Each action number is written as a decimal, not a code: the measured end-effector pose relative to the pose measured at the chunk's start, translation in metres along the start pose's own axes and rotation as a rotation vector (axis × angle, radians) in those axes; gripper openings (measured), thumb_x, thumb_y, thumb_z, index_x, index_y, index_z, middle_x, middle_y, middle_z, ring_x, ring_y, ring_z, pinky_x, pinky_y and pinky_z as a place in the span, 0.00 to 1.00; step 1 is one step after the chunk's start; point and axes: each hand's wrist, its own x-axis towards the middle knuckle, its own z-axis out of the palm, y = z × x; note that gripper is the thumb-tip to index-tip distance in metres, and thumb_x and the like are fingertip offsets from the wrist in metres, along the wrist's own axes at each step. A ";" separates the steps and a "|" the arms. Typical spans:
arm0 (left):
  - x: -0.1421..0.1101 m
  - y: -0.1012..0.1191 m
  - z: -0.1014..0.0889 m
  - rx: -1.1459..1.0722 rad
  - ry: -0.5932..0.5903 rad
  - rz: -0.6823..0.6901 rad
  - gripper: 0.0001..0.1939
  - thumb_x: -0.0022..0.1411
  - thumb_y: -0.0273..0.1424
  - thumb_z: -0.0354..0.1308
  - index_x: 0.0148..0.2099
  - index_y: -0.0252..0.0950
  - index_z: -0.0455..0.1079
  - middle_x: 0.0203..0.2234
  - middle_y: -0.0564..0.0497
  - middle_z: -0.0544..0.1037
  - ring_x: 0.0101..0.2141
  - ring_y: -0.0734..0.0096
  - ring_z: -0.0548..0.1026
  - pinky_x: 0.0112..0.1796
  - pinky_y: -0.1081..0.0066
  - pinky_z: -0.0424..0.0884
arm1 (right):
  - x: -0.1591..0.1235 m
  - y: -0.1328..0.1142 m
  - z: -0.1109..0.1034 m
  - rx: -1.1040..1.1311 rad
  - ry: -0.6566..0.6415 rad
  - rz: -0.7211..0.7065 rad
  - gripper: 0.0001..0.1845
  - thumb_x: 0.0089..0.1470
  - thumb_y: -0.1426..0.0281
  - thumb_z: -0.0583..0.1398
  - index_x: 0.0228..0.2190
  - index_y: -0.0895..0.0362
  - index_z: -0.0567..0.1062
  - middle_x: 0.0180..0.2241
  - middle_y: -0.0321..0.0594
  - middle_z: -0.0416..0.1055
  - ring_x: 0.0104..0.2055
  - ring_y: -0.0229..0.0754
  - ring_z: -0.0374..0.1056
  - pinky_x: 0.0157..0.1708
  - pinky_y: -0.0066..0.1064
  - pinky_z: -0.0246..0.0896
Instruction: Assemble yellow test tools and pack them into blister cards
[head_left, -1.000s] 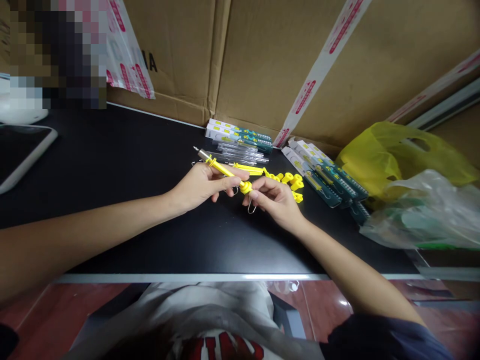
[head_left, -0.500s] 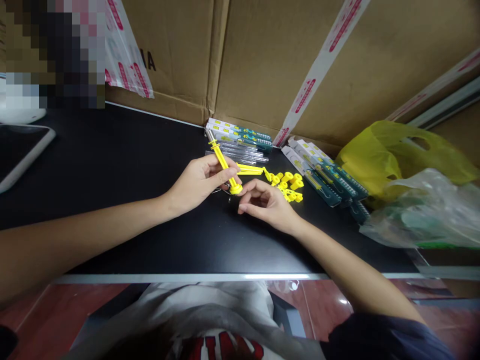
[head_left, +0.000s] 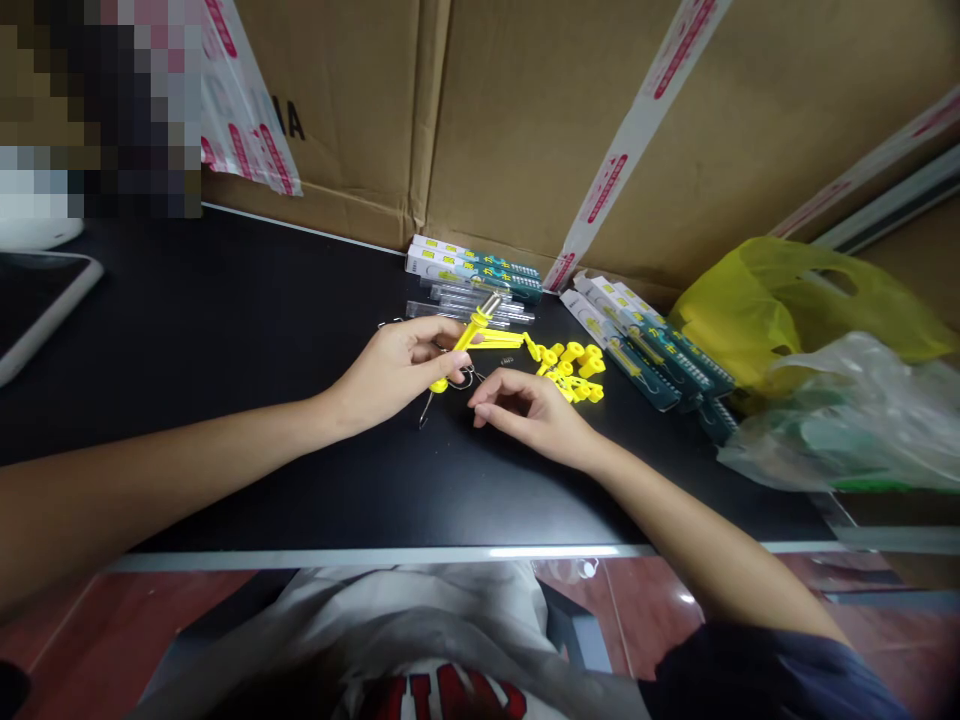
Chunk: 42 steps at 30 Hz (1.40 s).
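My left hand (head_left: pixel 382 375) is closed around a yellow spring scale rod (head_left: pixel 468 334), held tilted over the table. A shiny metal end (head_left: pixel 491 304) points up and away to the right. Below the fingers, a thin wire hook (head_left: pixel 425 412) hangs toward the front. My right hand (head_left: pixel 544 418) is just right of the rod, not touching it, with loosely curled fingers and nothing visible between them. Past it lies a pile of small yellow plastic parts (head_left: pixel 574 370). Further yellow rods (head_left: pixel 499 341) and wire hooks (head_left: pixel 469 377) lie partly hidden behind my hands.
Clear plastic tubes (head_left: pixel 450 300) lie before printed boxes (head_left: pixel 480 268) at the back. More boxes (head_left: pixel 645 345) lie right, beside a yellow bag (head_left: pixel 750 300) and a clear bag (head_left: pixel 862 420). A phone-like device (head_left: pixel 45 300) is far left. Large cardboard (head_left: pixel 495 120) stands behind the black table (head_left: pixel 247 290).
My left hand has turned the rod from leaning left to leaning right, metal end up. My right hand has let go of the rod's lower end and hook.
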 end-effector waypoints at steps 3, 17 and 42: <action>0.001 -0.001 0.000 -0.026 -0.004 -0.009 0.17 0.56 0.34 0.64 0.47 0.31 0.71 0.36 0.49 0.78 0.28 0.76 0.77 0.33 0.73 0.74 | 0.000 0.001 0.000 -0.024 -0.005 -0.006 0.07 0.58 0.68 0.60 0.35 0.60 0.73 0.27 0.37 0.74 0.28 0.33 0.68 0.30 0.26 0.60; 0.000 -0.004 0.000 -0.021 -0.064 -0.112 0.31 0.60 0.28 0.59 0.64 0.31 0.58 0.42 0.43 0.80 0.32 0.71 0.79 0.34 0.69 0.76 | 0.002 0.000 -0.058 -0.540 0.322 0.000 0.11 0.57 0.64 0.59 0.30 0.59 0.75 0.25 0.37 0.73 0.25 0.34 0.63 0.27 0.27 0.56; 0.000 -0.008 0.001 -0.036 -0.094 -0.083 0.20 0.57 0.24 0.56 0.51 0.37 0.58 0.35 0.50 0.78 0.27 0.77 0.74 0.33 0.71 0.72 | -0.018 -0.006 -0.098 -1.166 0.006 0.442 0.09 0.52 0.64 0.58 0.27 0.55 0.76 0.29 0.39 0.76 0.28 0.39 0.68 0.27 0.28 0.52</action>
